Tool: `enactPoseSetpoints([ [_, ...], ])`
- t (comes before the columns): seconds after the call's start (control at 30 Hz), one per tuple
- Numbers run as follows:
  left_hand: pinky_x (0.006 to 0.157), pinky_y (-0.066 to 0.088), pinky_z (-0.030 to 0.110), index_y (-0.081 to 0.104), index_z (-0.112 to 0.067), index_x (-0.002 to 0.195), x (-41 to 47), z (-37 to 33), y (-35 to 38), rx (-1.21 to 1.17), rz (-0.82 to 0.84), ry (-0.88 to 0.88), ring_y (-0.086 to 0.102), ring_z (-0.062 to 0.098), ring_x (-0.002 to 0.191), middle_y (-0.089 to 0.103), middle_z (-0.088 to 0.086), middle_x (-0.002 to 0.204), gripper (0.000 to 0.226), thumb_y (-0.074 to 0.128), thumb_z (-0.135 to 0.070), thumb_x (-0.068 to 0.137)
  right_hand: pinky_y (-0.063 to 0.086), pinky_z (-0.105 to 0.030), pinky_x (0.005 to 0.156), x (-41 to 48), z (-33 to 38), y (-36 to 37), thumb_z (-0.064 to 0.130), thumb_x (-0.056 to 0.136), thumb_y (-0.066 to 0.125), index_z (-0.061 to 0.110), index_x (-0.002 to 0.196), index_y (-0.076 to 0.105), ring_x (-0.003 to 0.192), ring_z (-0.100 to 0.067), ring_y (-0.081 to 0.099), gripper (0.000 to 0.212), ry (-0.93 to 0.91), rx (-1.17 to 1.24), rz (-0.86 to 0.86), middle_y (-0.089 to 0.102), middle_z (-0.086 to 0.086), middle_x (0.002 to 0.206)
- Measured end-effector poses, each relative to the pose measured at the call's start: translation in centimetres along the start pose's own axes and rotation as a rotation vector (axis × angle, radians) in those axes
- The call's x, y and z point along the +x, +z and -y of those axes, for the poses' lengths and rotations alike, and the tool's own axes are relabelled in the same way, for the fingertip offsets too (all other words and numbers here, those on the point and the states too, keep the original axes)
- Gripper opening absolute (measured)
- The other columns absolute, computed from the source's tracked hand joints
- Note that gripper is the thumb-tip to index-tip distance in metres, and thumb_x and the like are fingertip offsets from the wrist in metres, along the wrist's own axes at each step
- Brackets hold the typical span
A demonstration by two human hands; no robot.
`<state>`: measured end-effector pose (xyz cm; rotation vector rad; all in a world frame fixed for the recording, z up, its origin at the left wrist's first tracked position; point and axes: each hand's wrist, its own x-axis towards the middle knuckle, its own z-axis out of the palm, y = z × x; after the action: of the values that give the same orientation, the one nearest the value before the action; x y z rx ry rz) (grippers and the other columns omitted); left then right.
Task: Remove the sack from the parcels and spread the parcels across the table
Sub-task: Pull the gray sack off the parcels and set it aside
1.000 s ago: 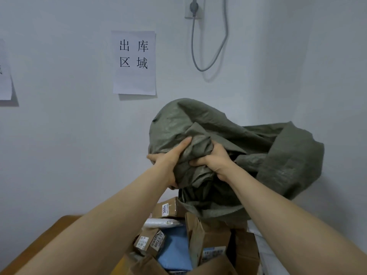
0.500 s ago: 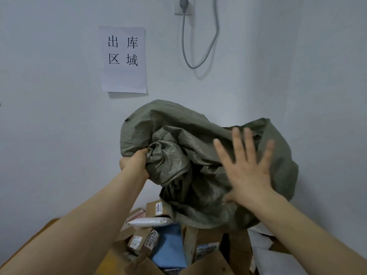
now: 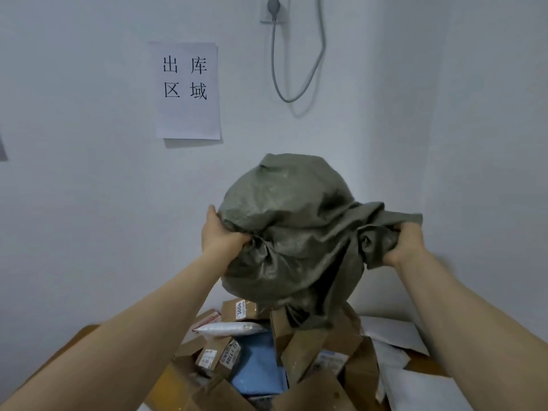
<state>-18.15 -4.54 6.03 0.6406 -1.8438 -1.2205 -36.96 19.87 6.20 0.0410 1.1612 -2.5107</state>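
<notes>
Both hands clutch the green sack (image 3: 292, 232) above the parcels (image 3: 267, 351): left hand (image 3: 221, 237) fisted on its left side, right hand (image 3: 404, 244) closed on a bunched corner. Its lower tail drapes onto the topmost box and could topple it if it snags. The table (image 3: 74, 341) under the parcels is mostly hidden.

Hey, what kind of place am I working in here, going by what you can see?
Most likely a parcel sorting or dispatch room. A heap of labelled parcels lies on the table, both hands grip a big green sack above it, and a paper sign on the wall reads "出库区域", outbound area.
</notes>
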Motion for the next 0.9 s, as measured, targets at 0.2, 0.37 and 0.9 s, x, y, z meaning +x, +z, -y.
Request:
enactPoseSetpoints([
  [0.2, 0.097, 0.039, 0.031, 0.015, -0.026, 0.150, -1.3, 0.5, 1.1, 0.482, 0.273, 0.460, 0.049, 0.032, 0.124, 0.049, 0.006, 0.140, 0.090, 0.069, -0.018, 0.079, 0.051, -0.035, 0.080, -2.2, 0.0, 6.0, 0.015, 0.066, 0.066, 0.013, 0.066, 0.063, 0.078, -0.028, 0.062, 0.003, -0.106, -0.116, 0.350, 0.067, -0.009, 0.081],
  [0.37, 0.098, 0.039, 0.031, 0.043, -0.017, 0.139, -2.1, 0.7, 3.1, 0.750, 0.498, 0.886, 0.051, 0.028, 0.119, 0.056, 0.007, 0.130, 0.067, 0.066, -0.014, 0.076, 0.055, -0.034, 0.074, -1.8, -2.3, 7.8, 0.022, 0.058, 0.090, 0.009, 0.127, 0.051, 0.098, -0.027, 0.066, 0.080, -0.238, -0.710, 0.285, 0.065, -0.015, 0.116],
  [0.9, 0.104, 0.041, 0.041, -0.044, -0.043, 0.126, -0.5, -1.2, 1.9, 0.852, 0.522, 0.824, 0.011, 0.021, 0.146, -0.013, -0.007, 0.158, 0.136, 0.079, -0.038, 0.069, 0.049, -0.007, 0.069, -4.4, -5.4, 9.8, -0.019, 0.083, 0.051, 0.004, 0.090, 0.075, 0.073, 0.008, 0.066, 0.034, -0.671, -1.243, 0.776, 0.071, 0.004, 0.081],
])
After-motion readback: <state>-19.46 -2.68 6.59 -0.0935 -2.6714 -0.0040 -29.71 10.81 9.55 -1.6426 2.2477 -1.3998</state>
